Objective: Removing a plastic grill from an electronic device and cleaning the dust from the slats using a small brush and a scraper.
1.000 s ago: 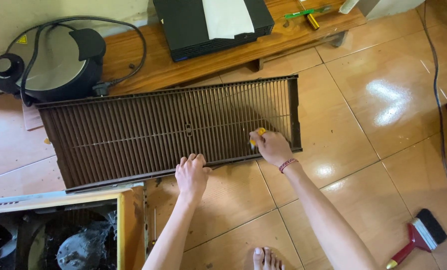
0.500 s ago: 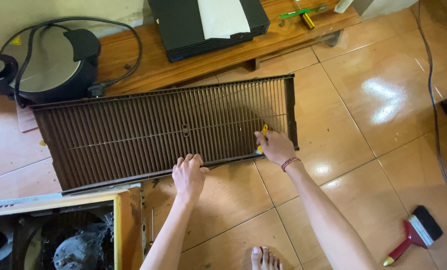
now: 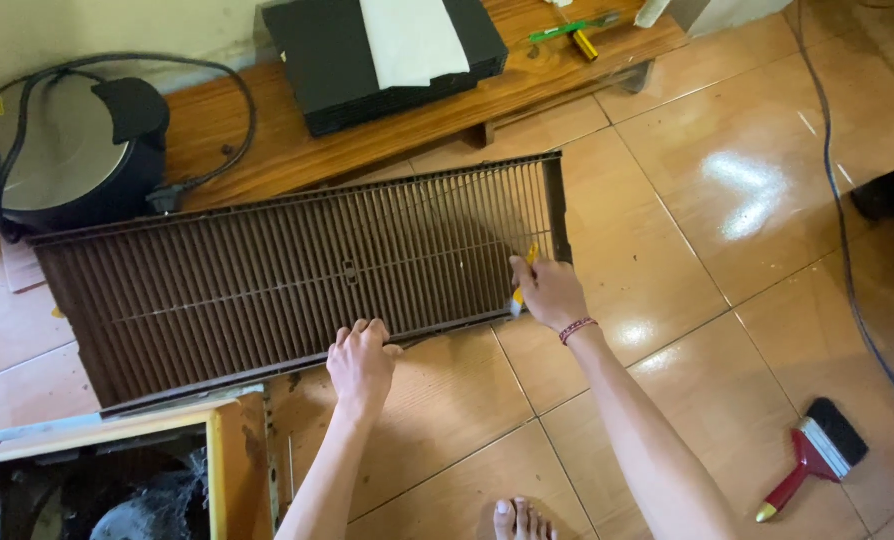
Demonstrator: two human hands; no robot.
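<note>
Hands (image 3: pixel 362 362) on long, brown slatted grille (image 3: pixel 267 275)

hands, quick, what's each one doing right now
Left hand: closed on the near edge of the brown slatted grille.
Right hand: closed on a small yellow tool, held against the grille's right end.

The tiled floor (image 3: pixel 767 200) lies open to the right of the brown slatted grille (image 3: pixel 267 280), up to a black cable (image 3: pixel 842 230) along the right edge and a red-handled brush (image 3: pixel 812 455) near the lower right corner. Behind the grille, a wooden board (image 3: pixel 297 130) carrying a round black appliance (image 3: pixel 67 160) and a flat black box (image 3: pixel 387 60) closes the far side. A yellow-framed box (image 3: pixel 117 470) blocks the lower left corner. Bare tile remains between the two forearms.
</note>
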